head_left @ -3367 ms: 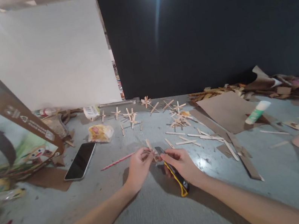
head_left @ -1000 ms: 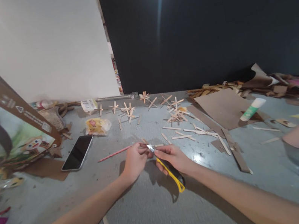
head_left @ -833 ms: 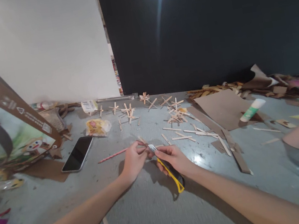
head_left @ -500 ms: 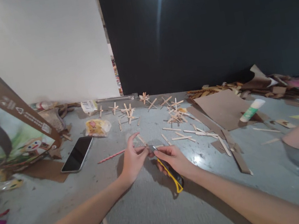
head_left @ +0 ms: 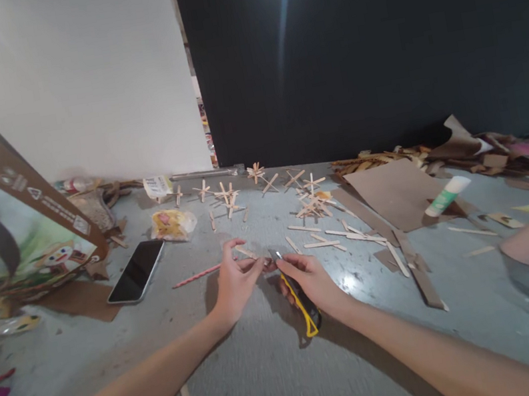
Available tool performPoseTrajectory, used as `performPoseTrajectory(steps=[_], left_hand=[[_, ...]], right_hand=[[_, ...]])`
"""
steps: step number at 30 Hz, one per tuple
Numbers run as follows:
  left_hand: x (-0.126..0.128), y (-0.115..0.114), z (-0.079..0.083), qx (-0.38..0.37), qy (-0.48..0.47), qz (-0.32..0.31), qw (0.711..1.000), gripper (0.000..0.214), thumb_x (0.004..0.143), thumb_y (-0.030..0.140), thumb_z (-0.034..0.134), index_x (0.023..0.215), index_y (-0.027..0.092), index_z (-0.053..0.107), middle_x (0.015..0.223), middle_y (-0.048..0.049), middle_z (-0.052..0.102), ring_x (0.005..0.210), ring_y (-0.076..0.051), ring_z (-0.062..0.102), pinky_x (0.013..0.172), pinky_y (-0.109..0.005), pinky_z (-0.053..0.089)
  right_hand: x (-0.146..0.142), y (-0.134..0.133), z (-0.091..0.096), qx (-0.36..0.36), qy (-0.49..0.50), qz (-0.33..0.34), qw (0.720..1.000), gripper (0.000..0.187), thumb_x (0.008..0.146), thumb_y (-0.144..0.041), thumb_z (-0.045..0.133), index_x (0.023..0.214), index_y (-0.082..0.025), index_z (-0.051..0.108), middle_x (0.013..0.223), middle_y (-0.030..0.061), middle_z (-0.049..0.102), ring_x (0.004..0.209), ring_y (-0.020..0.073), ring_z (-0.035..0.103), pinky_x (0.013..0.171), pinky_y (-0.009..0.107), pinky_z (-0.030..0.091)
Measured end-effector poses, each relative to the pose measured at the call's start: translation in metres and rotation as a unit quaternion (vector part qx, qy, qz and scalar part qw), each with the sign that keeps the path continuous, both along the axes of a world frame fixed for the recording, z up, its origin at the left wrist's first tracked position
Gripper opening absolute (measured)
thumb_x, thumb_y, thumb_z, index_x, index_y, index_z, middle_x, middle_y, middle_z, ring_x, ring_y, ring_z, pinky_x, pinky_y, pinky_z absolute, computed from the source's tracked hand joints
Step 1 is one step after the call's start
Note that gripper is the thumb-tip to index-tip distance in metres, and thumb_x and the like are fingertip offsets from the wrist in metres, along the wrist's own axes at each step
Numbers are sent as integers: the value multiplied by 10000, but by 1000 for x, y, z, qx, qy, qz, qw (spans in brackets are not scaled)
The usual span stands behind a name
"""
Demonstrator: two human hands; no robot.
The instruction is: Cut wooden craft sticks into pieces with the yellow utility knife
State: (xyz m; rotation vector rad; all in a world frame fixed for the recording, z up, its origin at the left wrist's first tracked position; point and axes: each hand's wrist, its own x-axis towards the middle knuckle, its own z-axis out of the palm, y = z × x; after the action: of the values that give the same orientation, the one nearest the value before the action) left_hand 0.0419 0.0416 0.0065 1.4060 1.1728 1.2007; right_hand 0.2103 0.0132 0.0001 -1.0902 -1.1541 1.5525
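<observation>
In the head view, the left hand (head_left: 234, 284) pinches a stick (head_left: 246, 252) between the thumb and a finger, with another finger lifted on the far side. The stick lies at the centre of the scene, just above the table (head_left: 256, 388), its right end partly hidden by the fingertips. The right hand (head_left: 315, 284) is wrapped round a knife (head_left: 301, 303), thumb near the base of the blade (head_left: 275, 255), which points to the far side. Blade and stick are very near each other; whether they touch, I cannot tell.

To cut cleanly, it seems best to hold the stick firm close to the cut, keep the left fingertips out of the blade's path, and take light strokes, since thin wood may split. Resting the stick on the table would probably steady it.

Farther off stand joined crosses (head_left: 270, 184); loose sticks (head_left: 325, 243) lie to the right. A pink pencil (head_left: 196, 276) lies just left of the left hand, with a phone (head_left: 136, 272) beyond it.
</observation>
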Motion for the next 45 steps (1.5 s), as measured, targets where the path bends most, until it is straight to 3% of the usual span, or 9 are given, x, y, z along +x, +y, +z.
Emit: performPoseTrajectory(steps=[18,24,28,30,32,34,36,39,45], left_hand=[[1,11,-14,-6,-85,-8,996,433,800,579,735,896,224,505,682,-3,729,608,-190,670,638,-316,487],[-3,11,-12,15,-48,46,998,408,831,589,705,838,207,564,570,33,614,537,-143,544,553,-272,377],[-4,10,-10,-2,-94,23,995,441,802,599,734,851,207,539,682,-18,723,534,-130,545,567,-272,402],[-4,9,-9,-11,-133,1,991,456,795,589,756,846,217,497,801,-66,785,593,-143,615,643,-294,461],[-4,8,-8,-22,-161,-19,987,469,794,571,775,843,226,461,900,-98,809,649,-161,672,713,-323,497],[-3,7,-7,-34,-179,-28,983,486,796,585,769,854,234,438,925,-103,813,641,-169,687,714,-335,510],[-2,6,-7,-42,-189,-27,981,493,811,623,735,908,236,446,876,-85,808,591,-170,674,670,-332,510],[-1,4,-5,-41,-178,-37,983,514,840,674,675,996,217,500,792,-63,789,571,-178,663,625,-322,505],[0,4,-3,-45,-132,-54,989,589,817,759,636,900,175,622,748,-94,774,576,-189,651,631,-330,514]], right_hand=[[0,2,-2,8,7,-5,1000,482,788,-668,721,863,-195,664,499,-49,602,374,111,507,386,222,383],[-2,2,-5,-3,19,-35,999,577,757,-711,725,955,-170,686,510,-42,613,370,115,503,374,216,388],[2,1,2,63,10,-121,991,523,853,-688,653,989,-184,676,539,-48,574,406,118,492,397,222,388],[12,2,5,191,-33,-232,953,435,978,-608,540,1085,-207,670,633,-28,588,501,131,532,480,239,442],[26,5,3,366,-145,-278,876,354,1049,-487,479,1215,-233,661,837,38,658,715,175,626,655,288,526],[39,8,-2,516,-274,-221,781,349,1080,-416,423,1266,-247,665,913,77,664,807,201,654,730,312,540],[47,11,-9,569,-394,-117,712,370,1097,-357,385,1364,-253,619,944,91,684,788,195,669,671,278,521],[46,14,-15,518,-505,-64,687,391,1106,-318,371,1445,-240,549,947,91,703,765,193,693,615,257,493],[31,13,-7,451,-538,-51,710,422,1095,-330,329,1481,-184,418,1148,149,665,863,250,699,610,307,528]])
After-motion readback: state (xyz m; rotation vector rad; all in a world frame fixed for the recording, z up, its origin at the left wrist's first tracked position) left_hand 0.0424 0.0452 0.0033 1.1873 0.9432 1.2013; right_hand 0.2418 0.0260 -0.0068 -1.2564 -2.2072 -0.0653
